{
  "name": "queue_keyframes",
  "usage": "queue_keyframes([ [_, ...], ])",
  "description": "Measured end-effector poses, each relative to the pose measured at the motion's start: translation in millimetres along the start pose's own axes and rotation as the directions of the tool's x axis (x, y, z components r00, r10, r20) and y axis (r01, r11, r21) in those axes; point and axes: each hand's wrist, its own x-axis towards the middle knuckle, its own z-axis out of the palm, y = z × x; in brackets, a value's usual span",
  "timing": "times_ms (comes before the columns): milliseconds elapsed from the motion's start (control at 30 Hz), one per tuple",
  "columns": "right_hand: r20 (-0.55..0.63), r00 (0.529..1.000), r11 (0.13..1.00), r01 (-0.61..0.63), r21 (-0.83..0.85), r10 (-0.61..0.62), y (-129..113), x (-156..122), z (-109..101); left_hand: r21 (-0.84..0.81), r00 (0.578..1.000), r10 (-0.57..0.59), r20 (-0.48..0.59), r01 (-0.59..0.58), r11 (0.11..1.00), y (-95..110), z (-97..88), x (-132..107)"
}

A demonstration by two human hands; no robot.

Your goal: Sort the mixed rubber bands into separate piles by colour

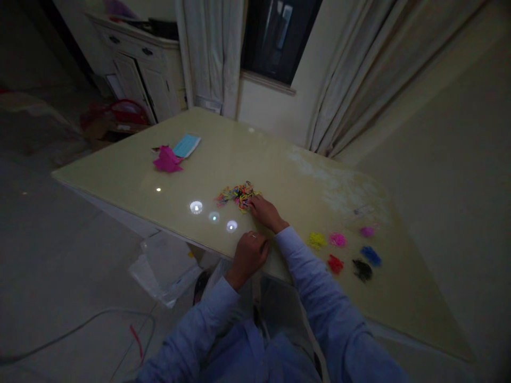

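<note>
A mixed heap of small coloured bits lies near the middle of the pale table. My right hand reaches into the heap's right edge, fingers curled down on the bits. My left hand rests at the table's near edge, fingers curled into a loose fist. To the right lie sorted little piles: yellow, pink, red, black, blue and a small magenta one.
A crumpled magenta piece and a light blue face mask lie at the table's far left. A clear plastic box sits on the floor below the near edge. A white cabinet and curtains stand behind.
</note>
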Motion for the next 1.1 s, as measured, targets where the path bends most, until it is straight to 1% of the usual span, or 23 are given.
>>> queue_keyframes([
  [167,-0.002,1.000,0.999,-0.027,0.038,0.027,4,-4,1,0.007,1.000,0.021,-0.002,-0.021,1.000,-1,0.0,0],
  [333,-0.060,0.997,0.993,-0.047,0.104,0.054,7,-8,1,0.022,1.000,0.014,0.006,-0.014,1.000,-1,-1.0,0],
  [433,-0.073,0.995,0.997,-0.071,0.037,0.073,5,-11,-1,0.032,1.000,0.006,0.022,-0.006,0.999,-1,-0.6,0],
  [533,-0.045,0.998,0.995,-0.036,-0.090,0.032,1,-12,-5,0.030,1.000,0.004,0.029,-0.005,1.000,-2,0.5,0],
  [600,-0.046,0.999,0.990,-0.010,-0.139,0.004,-2,-12,-7,0.024,1.000,0.005,0.028,-0.005,1.000,-2,1.2,-1],
  [733,-0.029,0.999,0.984,0.014,-0.179,-0.019,-1,-12,-8,0.019,1.000,0.004,0.017,-0.004,1.000,-3,1.5,-1],
  [800,-0.040,0.999,0.984,0.023,-0.175,-0.030,1,-14,-8,0.010,1.000,0.006,0.009,-0.006,1.000,-3,1.2,-1],
  [900,-0.088,0.995,0.991,0.025,-0.131,-0.036,7,-19,-8,-0.007,1.000,0.008,0.014,-0.008,1.000,-2,1.2,-1],
  [1000,-0.144,0.989,1.000,0.030,0.001,-0.029,12,-24,-6,-0.088,1.000,-0.018,-0.007,0.018,0.996,-2,2.4,-1],
  [1033,-0.174,0.984,0.997,0.039,0.072,-0.026,14,-25,-5,-0.150,0.998,-0.057,-0.033,0.052,0.987,-3,2.6,0],
  [1067,-0.207,0.978,0.987,0.054,0.151,-0.022,16,-26,-4,-0.227,0.990,-0.123,-0.065,0.105,0.968,-5,2.4,1],
  [1100,-0.239,0.971,0.970,0.076,0.232,-0.019,18,-27,-3,-0.313,0.972,-0.214,-0.098,0.174,0.934,-7,1.7,3],
])
